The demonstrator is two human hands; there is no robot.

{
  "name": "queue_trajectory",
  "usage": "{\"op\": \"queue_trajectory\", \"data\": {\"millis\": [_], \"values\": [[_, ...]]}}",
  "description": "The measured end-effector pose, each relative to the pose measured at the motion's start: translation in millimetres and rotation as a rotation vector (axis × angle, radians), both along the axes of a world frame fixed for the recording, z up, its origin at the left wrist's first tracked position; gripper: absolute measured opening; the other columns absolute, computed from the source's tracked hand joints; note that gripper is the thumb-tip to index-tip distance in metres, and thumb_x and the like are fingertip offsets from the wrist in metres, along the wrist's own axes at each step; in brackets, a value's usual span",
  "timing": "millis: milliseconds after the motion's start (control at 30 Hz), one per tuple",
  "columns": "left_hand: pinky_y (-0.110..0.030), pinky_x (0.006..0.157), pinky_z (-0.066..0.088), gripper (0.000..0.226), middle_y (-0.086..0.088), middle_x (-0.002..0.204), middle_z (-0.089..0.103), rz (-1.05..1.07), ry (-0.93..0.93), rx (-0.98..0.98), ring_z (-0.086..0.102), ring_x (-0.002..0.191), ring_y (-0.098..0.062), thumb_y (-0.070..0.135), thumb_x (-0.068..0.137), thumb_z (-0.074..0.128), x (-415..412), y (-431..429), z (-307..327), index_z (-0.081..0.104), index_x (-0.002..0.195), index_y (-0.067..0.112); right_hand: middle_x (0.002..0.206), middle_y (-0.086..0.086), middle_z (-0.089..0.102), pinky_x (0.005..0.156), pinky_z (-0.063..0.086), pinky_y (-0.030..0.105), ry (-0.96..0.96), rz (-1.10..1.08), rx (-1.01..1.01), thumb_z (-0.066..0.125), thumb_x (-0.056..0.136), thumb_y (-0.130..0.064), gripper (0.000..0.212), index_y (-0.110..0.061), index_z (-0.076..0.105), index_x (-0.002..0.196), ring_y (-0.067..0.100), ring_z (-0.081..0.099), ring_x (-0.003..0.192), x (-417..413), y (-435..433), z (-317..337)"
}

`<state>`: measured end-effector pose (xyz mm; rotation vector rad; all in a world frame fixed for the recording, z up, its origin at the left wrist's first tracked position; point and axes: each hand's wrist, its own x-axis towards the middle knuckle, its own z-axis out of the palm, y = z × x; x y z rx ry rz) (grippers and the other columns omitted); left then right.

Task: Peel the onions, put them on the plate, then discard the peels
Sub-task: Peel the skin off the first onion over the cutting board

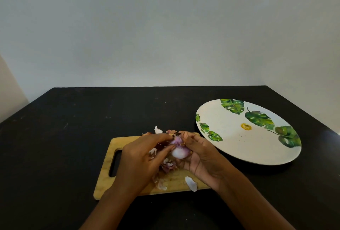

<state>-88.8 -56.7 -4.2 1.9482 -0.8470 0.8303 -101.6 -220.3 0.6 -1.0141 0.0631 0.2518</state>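
Left hand (139,158), right hand (200,156) — both bare, forearms (244,198) bare too

Fig.: I read cutting board (104,187) as pale wood w/ matt grain; table (73,137) matt black, lightly scuffed; plate (230,143) smooth, semi-gloss, printed leaves, material unclear; onion (179,151) smooth w/ slight sheen; peels (191,183) thin, dry, papery.

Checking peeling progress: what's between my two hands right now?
In the head view, a partly peeled onion sits between the left hand and right hand, both holding it above the cutting board strewn with loose peels.
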Motion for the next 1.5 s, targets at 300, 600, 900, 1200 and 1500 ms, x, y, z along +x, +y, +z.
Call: {"op": "queue_trajectory", "data": {"millis": [300, 600, 900, 1200, 1500], "values": [[-0.014, 0.09, 0.041, 0.02, -0.007, 0.089, 0.072, 0.147, -0.317, 0.148, 0.057, 0.093, -0.01, 0.027, 0.09, 0.054, 0.1, -4.7, -9.0, 0.057, 0.105, 0.014, 0.101, 0.016, 0.071, 0.067, 0.058, 0.036, -0.001, -0.035, -0.015, 0.074, 0.064, -0.023, 0.057, -0.004, 0.059, 0.116, 0.025, 0.07, 0.086, 0.9, 5.3, -4.3], [-0.01, 0.075, 0.042, 0.017, 0.0, 0.072, 0.062, 0.202, -0.217, 0.056, 0.048, 0.075, 0.002, 0.032, 0.087, 0.054, -3.3, -7.7, -9.1, 0.051, 0.098, 0.019, 0.102, 0.017, 0.072, 0.07, 0.06, 0.037, -0.005, -0.01, 0.057, 0.075, 0.067, -0.006, 0.057, -0.003, 0.054, 0.12, 0.027, 0.07, 0.085, -1.3, 8.4, -0.8], [-0.015, 0.054, 0.051, 0.028, 0.011, 0.06, 0.051, 0.254, 0.147, -0.245, 0.061, 0.069, 0.001, 0.042, 0.068, 0.059, -16.4, -17.0, 0.5, 0.032, 0.073, 0.04, 0.107, 0.021, 0.07, 0.069, 0.06, 0.038, 0.011, -0.04, 0.087, 0.078, 0.064, -0.002, 0.06, -0.006, 0.054, 0.118, 0.032, 0.07, 0.091, -0.4, 8.2, -0.7], [-0.05, 0.07, 0.055, 0.038, -0.015, 0.066, 0.056, 0.017, 0.778, -0.757, 0.06, 0.065, -0.033, 0.001, 0.076, 0.07, -10.2, -14.8, 7.5, 0.036, 0.069, 0.019, 0.105, 0.017, 0.072, 0.071, 0.06, 0.039, 0.01, -0.05, 0.082, 0.075, 0.062, -0.002, 0.063, -0.005, 0.053, 0.121, 0.032, 0.07, 0.093, 0.7, 8.1, -3.6], [-0.029, 0.063, 0.055, 0.022, 0.001, 0.069, 0.065, 0.158, 0.712, -0.766, 0.066, 0.067, -0.011, -0.001, 0.078, 0.067, -0.1, 2.5, 16.9, 0.049, 0.075, 0.011, 0.109, 0.019, 0.068, 0.063, 0.058, 0.036, 0.003, -0.009, 0.134, 0.073, 0.065, -0.007, 0.063, -0.007, 0.051, 0.125, 0.033, 0.07, 0.092, 0.4, 4.6, -3.2]]}}
